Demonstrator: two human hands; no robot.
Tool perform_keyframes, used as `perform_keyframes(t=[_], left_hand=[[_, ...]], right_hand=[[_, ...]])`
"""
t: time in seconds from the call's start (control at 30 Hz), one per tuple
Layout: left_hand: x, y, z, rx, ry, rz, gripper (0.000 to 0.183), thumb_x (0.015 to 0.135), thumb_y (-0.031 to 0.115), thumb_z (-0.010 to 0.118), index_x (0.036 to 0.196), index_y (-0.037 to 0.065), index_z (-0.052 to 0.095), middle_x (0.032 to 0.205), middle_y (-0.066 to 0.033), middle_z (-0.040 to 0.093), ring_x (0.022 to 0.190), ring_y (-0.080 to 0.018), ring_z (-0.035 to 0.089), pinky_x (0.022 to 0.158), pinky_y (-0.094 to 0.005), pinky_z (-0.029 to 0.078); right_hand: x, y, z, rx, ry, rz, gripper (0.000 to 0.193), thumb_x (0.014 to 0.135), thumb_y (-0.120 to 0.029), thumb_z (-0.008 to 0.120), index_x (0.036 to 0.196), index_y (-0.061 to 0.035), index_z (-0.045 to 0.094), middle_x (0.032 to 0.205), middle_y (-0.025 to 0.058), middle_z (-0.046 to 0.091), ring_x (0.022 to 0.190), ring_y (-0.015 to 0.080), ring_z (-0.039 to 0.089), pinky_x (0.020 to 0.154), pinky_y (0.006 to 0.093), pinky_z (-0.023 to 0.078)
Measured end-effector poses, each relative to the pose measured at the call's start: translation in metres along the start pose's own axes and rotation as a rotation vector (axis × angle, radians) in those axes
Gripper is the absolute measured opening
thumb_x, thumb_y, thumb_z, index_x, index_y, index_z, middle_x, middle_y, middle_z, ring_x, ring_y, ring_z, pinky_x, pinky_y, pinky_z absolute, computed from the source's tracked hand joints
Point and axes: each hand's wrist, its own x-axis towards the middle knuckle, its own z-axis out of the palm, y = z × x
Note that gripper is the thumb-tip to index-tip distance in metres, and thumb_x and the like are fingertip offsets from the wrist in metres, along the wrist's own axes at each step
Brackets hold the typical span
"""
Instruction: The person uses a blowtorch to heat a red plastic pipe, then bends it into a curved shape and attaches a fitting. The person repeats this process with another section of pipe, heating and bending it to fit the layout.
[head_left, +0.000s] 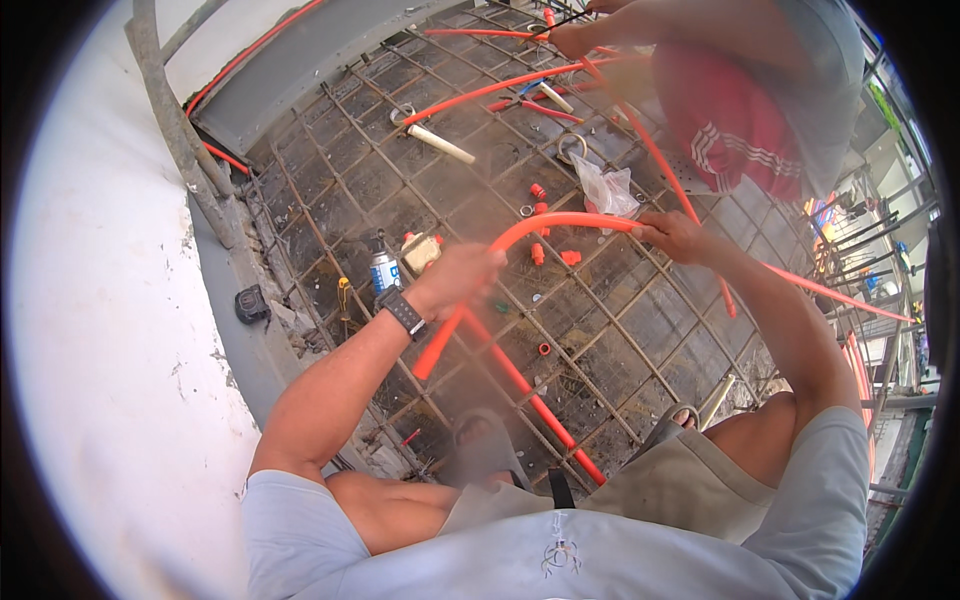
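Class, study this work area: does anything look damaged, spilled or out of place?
The white wall looks damaged, its edge chipped, with rubble beside the black tape measure. A crumpled plastic bag near the loose orange fittings looks like litter. The orange pipe arched between left hand and right hand shows no visible kink.

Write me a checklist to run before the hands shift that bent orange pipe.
1. Left hand closed around the orange pipe: ok.
2. Right hand gripping the same pipe: ok.
3. Pipe straight: not ok, it arches between the two hands.
4. Area around it tidy: not ok, loose orange fittings and a plastic bag lie nearby.
5. Co-worker's hand off this pipe: ok, it is farther away.
6. Pipe undamaged inside the left fist: cannot tell, covered.
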Motion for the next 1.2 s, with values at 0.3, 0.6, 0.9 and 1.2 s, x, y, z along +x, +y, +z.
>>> perform_keyframes(t=[0.3, 0.6, 0.9, 1.2], left_hand=[[-0.001, -0.003, 0.002, -0.03, 0.036, -0.004, 0.028, 0.11, 0.034, 0.061, 0.115, 0.006, 0.061, 0.081, 0.0032, 0.056, 0.062, -0.0038, 0.052, 0.05, -0.0207, 0.043], [-0.002, -0.002, 0.001, 0.003, 0.051, -0.02, 0.027, 0.11, 0.032, 0.06, 0.114, 0.006, 0.061, 0.083, 0.0035, 0.055, 0.064, -0.0052, 0.052, 0.053, -0.0229, 0.044], [-0.013, 0.006, -0.022, 0.503, 0.067, -0.002, 0.028, 0.104, 0.031, 0.069, 0.107, 0.003, 0.065, 0.077, 0.0017, 0.059, 0.064, -0.0055, 0.057, 0.054, -0.0246, 0.046], [-0.005, -0.013, -0.029, 0.833, 0.362, 0.242, 0.038, 0.101, 0.036, 0.072, 0.094, -0.001, 0.071, 0.073, -0.0029, 0.063, 0.063, -0.0099, 0.057, 0.059, -0.0312, 0.046]], right_hand=[[0.012, 0.007, 0.004, -0.009, 0.016, -0.03, 0.051, 0.11, -0.05, 0.051, 0.111, -0.0018, 0.067, 0.092, 0.021, 0.066, 0.089, 0.0379, 0.064, 0.083, 0.0488, 0.048], [0.026, 0.018, 0.012, 0.012, 0.007, -0.054, 0.054, 0.109, -0.051, 0.05, 0.109, 0.0, 0.068, 0.09, 0.0211, 0.068, 0.088, 0.0375, 0.066, 0.083, 0.0484, 0.049], [0.03, 0.029, 0.017, 0.014, -0.044, -0.047, 0.05, 0.11, -0.052, 0.051, 0.112, -0.0043, 0.068, 0.083, 0.0098, 0.061, 0.081, 0.023, 0.059, 0.075, 0.0427, 0.047], [0.014, 0.02, 0.019, -0.001, -0.101, 0.05, 0.053, 0.11, -0.051, 0.05, 0.109, -0.0007, 0.067, 0.086, 0.0175, 0.066, 0.084, 0.0343, 0.064, 0.081, 0.0487, 0.048]])
